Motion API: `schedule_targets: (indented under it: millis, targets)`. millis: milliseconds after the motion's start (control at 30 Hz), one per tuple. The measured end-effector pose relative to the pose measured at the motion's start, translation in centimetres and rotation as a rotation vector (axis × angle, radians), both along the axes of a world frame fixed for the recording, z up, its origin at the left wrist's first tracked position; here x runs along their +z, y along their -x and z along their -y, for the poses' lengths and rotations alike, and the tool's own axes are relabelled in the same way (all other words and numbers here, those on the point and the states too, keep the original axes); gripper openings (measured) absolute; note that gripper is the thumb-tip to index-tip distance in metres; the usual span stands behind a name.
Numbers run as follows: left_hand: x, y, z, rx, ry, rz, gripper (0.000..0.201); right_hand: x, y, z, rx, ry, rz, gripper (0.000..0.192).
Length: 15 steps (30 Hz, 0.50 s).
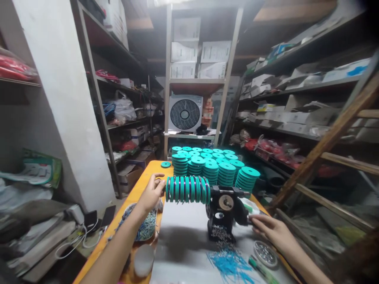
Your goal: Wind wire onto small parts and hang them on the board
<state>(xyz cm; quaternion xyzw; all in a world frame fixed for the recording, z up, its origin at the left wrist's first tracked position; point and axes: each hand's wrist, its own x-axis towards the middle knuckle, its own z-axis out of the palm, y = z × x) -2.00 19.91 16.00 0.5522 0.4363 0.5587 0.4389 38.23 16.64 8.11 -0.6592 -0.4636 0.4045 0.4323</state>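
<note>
A black hand-cranked winding machine [221, 217] stands on a white sheet. From its left side a row of teal spools [188, 190] sits on a horizontal shaft, with dark wire around them. My left hand [152, 193] is closed at the shaft's outer end, touching a dark end piece that my fingers partly cover. On the machine's right, my right hand [266, 225] pinches the small crank handle [249, 217]. Small silvery pieces [220, 233] lie heaped at the machine's foot, with blue wire offcuts [229, 266] in front of them.
Stacks of teal spools [210, 167] stand behind the machine on the orange table [97, 252]. A tray of small bluish parts [148, 225] lies left, a round dish of metal pieces [265, 253] right. A wooden ladder [325, 148] leans at right; a box fan [185, 113] stands behind.
</note>
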Motion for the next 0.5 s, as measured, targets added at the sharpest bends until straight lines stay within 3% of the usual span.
schedule_targets:
  millis: [67,133,233,267,367,433,500]
  targets:
    - [0.0,0.1,0.1,0.003,0.003,-0.002,0.034,1.0,1.3,-2.9,-0.068,-0.084,0.005,0.093]
    - [0.0,0.2,0.3,0.008,0.013,-0.003,0.029,3.0,1.5,-4.1,-0.112,-0.162,0.000,0.101]
    - [0.1,0.3,0.4,0.008,0.029,-0.002,0.024,4.9,-0.4,-1.8,-0.152,-0.247,0.024,0.091]
    - [0.2,0.3,0.4,0.006,0.035,-0.002,0.023,4.8,-1.4,-0.3,-0.137,-0.226,0.072,0.084]
    - [0.2,0.5,0.2,0.000,0.057,-0.005,0.022,2.5,-3.2,3.0,-0.016,0.071,0.072,0.079]
    - [0.2,0.6,0.0,-0.003,0.075,-0.018,0.022,0.8,-2.6,2.9,0.043,0.117,0.053,0.076]
    - [0.2,0.8,-0.2,-0.004,0.093,-0.035,0.023,0.2,-0.8,0.9,0.025,0.084,0.048,0.078]
